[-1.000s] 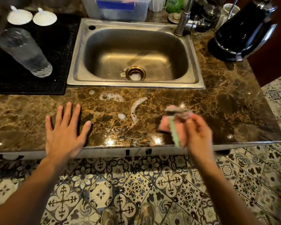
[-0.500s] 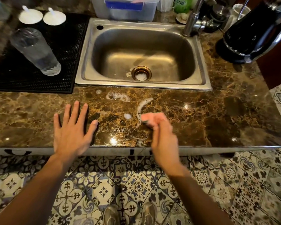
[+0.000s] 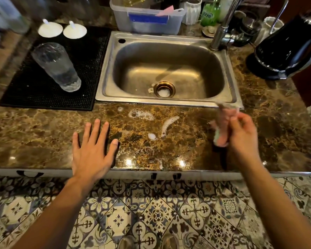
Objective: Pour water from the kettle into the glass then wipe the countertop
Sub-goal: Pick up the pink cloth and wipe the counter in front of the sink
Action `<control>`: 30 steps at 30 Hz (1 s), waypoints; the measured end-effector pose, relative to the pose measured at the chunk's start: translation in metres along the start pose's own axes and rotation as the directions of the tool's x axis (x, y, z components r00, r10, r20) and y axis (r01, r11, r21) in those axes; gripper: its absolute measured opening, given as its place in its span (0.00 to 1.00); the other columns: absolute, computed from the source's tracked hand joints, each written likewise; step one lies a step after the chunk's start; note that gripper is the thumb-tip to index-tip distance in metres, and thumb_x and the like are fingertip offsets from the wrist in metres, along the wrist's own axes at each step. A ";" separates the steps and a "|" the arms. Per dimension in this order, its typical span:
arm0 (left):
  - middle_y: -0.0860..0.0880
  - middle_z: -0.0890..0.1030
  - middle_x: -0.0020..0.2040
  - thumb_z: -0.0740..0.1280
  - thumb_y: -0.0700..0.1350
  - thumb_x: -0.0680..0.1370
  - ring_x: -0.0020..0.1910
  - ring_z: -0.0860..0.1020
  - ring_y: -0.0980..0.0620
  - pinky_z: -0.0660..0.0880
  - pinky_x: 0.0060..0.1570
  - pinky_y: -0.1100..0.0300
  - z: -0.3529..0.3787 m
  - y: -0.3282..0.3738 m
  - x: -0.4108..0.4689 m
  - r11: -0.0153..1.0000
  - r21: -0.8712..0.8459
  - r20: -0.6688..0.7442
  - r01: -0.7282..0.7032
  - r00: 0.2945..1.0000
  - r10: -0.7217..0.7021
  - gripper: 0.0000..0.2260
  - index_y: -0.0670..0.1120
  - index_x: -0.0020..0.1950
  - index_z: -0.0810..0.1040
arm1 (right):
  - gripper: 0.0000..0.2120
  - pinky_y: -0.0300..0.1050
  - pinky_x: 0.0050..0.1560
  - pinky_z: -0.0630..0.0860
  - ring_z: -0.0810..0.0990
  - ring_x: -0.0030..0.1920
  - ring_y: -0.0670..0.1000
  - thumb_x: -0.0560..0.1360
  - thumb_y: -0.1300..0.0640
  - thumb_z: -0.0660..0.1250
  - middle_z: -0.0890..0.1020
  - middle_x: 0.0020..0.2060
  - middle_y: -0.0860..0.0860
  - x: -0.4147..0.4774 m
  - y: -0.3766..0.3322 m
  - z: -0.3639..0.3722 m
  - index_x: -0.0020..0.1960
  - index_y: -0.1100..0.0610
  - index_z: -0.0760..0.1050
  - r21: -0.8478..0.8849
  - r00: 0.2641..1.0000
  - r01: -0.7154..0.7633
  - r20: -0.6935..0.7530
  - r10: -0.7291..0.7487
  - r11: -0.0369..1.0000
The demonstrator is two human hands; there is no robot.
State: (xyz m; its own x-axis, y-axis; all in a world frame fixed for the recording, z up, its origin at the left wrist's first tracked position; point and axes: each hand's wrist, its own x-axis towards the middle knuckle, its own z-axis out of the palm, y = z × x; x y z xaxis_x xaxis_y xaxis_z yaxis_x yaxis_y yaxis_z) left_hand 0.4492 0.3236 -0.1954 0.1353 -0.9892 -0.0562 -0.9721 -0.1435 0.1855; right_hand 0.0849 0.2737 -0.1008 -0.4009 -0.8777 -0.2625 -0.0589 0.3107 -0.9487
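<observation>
Left hand (image 3: 92,151) flat, fingers spread on countertop (image 3: 187,146). Right hand (image 3: 241,135) gripping blurred, probably pink-green cloth (image 3: 223,126) above suds (image 3: 167,125). Glass (image 3: 57,66) on black mat (image 3: 43,94); kettle (image 3: 287,49) right of sink (image 3: 169,69).

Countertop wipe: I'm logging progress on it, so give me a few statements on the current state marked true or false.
1. The right hand holds a pink and green cloth. True.
2. The left hand grips the glass. False: it lies flat and open on the countertop; the glass stands apart on the black mat.
3. Foamy streaks remain on the countertop in front of the sink. True.
4. The glass is empty. False: water fills its lower part.
5. The kettle stands left of the sink. False: it stands to the right.
</observation>
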 end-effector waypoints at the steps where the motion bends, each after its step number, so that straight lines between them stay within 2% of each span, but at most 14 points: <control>1: 0.51 0.52 0.85 0.43 0.66 0.82 0.84 0.49 0.49 0.44 0.80 0.41 -0.002 -0.001 0.001 1.000 -0.014 -0.001 -0.002 1.000 0.001 0.32 0.54 0.84 0.53 | 0.09 0.59 0.56 0.80 0.83 0.55 0.59 0.85 0.50 0.58 0.83 0.54 0.52 0.016 0.000 -0.005 0.59 0.50 0.76 -0.119 0.997 0.055 -0.045 -0.061 0.991; 3: 0.52 0.57 0.84 0.43 0.65 0.82 0.83 0.53 0.50 0.48 0.79 0.43 -0.010 -0.008 0.005 0.997 -0.073 -0.005 -0.016 1.000 0.015 0.32 0.54 0.83 0.57 | 0.14 0.59 0.60 0.78 0.80 0.55 0.54 0.85 0.48 0.56 0.81 0.54 0.49 0.040 0.004 -0.005 0.64 0.52 0.74 -0.375 0.989 0.098 -0.067 -0.133 0.922; 5: 0.51 0.60 0.83 0.43 0.64 0.82 0.82 0.57 0.50 0.51 0.77 0.44 -0.016 -0.021 0.009 0.996 -0.066 -0.010 -0.053 0.999 0.052 0.31 0.54 0.82 0.59 | 0.17 0.52 0.60 0.73 0.78 0.57 0.53 0.86 0.46 0.54 0.81 0.59 0.53 0.050 0.010 0.009 0.66 0.54 0.73 -0.510 0.993 0.089 -0.025 -0.118 0.855; 7: 0.51 0.55 0.85 0.42 0.64 0.82 0.83 0.52 0.50 0.47 0.77 0.42 -0.016 -0.033 0.011 0.999 0.017 -0.001 -0.040 0.999 0.040 0.30 0.57 0.83 0.56 | 0.18 0.46 0.54 0.71 0.80 0.56 0.55 0.86 0.46 0.53 0.82 0.59 0.55 0.048 0.019 0.033 0.67 0.57 0.72 -0.534 0.995 0.087 0.011 -0.096 0.841; 10: 0.52 0.45 0.85 0.39 0.66 0.81 0.84 0.42 0.49 0.37 0.78 0.39 -0.010 -0.038 0.013 0.999 0.031 0.051 0.038 0.998 -0.040 0.29 0.63 0.83 0.47 | 0.18 0.37 0.42 0.71 0.81 0.44 0.46 0.86 0.46 0.53 0.83 0.52 0.50 0.028 0.025 0.077 0.66 0.57 0.72 -0.487 0.989 0.149 0.088 -0.121 0.861; 13: 0.52 0.43 0.85 0.39 0.66 0.81 0.84 0.41 0.49 0.37 0.79 0.38 -0.010 -0.038 0.013 1.000 0.011 0.058 0.022 0.998 -0.023 0.29 0.63 0.82 0.46 | 0.15 0.36 0.38 0.75 0.76 0.35 0.41 0.86 0.48 0.54 0.83 0.46 0.47 0.005 0.030 0.111 0.65 0.55 0.73 -0.480 0.952 0.261 0.273 -0.140 0.838; 15: 0.52 0.45 0.85 0.40 0.66 0.81 0.84 0.42 0.49 0.39 0.79 0.38 -0.011 -0.040 0.013 1.000 0.009 0.042 0.024 0.999 -0.024 0.28 0.63 0.82 0.47 | 0.15 0.33 0.26 0.71 0.74 0.27 0.42 0.87 0.50 0.53 0.81 0.38 0.48 -0.018 0.034 0.124 0.64 0.56 0.72 -0.488 0.912 0.309 0.397 -0.108 0.816; 17: 0.52 0.46 0.85 0.41 0.65 0.82 0.84 0.43 0.49 0.40 0.79 0.37 -0.010 -0.040 0.014 1.000 0.011 0.038 0.022 0.999 -0.023 0.28 0.63 0.82 0.48 | 0.15 0.34 0.23 0.72 0.77 0.25 0.46 0.87 0.51 0.53 0.81 0.36 0.50 -0.046 0.040 0.127 0.66 0.57 0.72 -0.483 0.859 0.353 0.507 -0.073 0.802; 20: 0.52 0.46 0.85 0.41 0.65 0.82 0.84 0.43 0.49 0.41 0.80 0.37 -0.010 -0.040 0.014 1.000 0.013 0.034 0.018 0.999 -0.018 0.28 0.63 0.82 0.48 | 0.14 0.37 0.32 0.79 0.82 0.33 0.44 0.86 0.51 0.54 0.83 0.44 0.50 -0.085 0.048 0.117 0.65 0.53 0.73 -0.420 0.806 0.286 0.591 0.020 0.861; 22: 0.52 0.46 0.85 0.41 0.65 0.82 0.84 0.43 0.50 0.40 0.80 0.38 -0.012 -0.039 0.013 1.000 0.000 0.028 0.017 0.999 -0.017 0.28 0.63 0.82 0.49 | 0.12 0.37 0.43 0.81 0.84 0.45 0.41 0.86 0.53 0.56 0.83 0.53 0.48 -0.098 0.041 0.107 0.63 0.52 0.75 -0.262 0.813 -0.001 0.562 0.153 0.965; 24: 0.52 0.46 0.85 0.41 0.65 0.82 0.84 0.42 0.50 0.40 0.80 0.38 -0.013 -0.039 0.013 1.000 -0.006 0.031 0.020 0.999 -0.020 0.28 0.63 0.82 0.49 | 0.12 0.53 0.56 0.83 0.85 0.55 0.56 0.85 0.55 0.56 0.83 0.58 0.55 -0.091 0.028 0.100 0.62 0.54 0.76 -0.019 0.811 -0.318 0.513 0.283 0.948; 25: 0.53 0.46 0.85 0.41 0.65 0.82 0.84 0.42 0.50 0.40 0.80 0.38 -0.014 -0.039 0.013 1.000 -0.007 0.032 0.021 0.999 -0.021 0.28 0.63 0.82 0.49 | 0.12 0.59 0.61 0.79 0.84 0.56 0.61 0.85 0.56 0.56 0.82 0.59 0.58 -0.082 0.021 0.096 0.63 0.56 0.75 0.072 0.824 -0.388 0.475 0.310 0.919; 27: 0.52 0.46 0.85 0.42 0.65 0.82 0.84 0.42 0.50 0.40 0.80 0.38 -0.014 -0.039 0.013 1.000 -0.014 0.032 0.023 0.999 -0.022 0.28 0.62 0.82 0.49 | 0.12 0.59 0.63 0.74 0.80 0.54 0.61 0.84 0.55 0.57 0.82 0.59 0.60 -0.056 0.006 0.087 0.62 0.58 0.76 0.170 0.872 -0.396 0.378 0.311 0.903; 30: 0.52 0.48 0.85 0.43 0.65 0.82 0.84 0.43 0.50 0.40 0.79 0.38 -0.013 -0.039 0.013 0.999 -0.022 0.023 0.023 0.999 -0.022 0.28 0.61 0.83 0.51 | 0.12 0.52 0.56 0.76 0.80 0.52 0.55 0.85 0.55 0.58 0.83 0.54 0.55 -0.012 -0.015 0.084 0.60 0.58 0.77 0.090 0.963 -0.165 0.228 0.141 0.982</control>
State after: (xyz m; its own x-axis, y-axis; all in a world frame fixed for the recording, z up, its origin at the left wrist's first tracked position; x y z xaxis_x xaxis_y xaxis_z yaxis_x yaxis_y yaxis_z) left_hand 0.4917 0.3162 -0.1910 0.1525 -0.9849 -0.0826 -0.9643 -0.1666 0.2059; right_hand 0.1676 0.2491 -0.0977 -0.1863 -0.8849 -0.4270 0.0908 0.4172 -0.9043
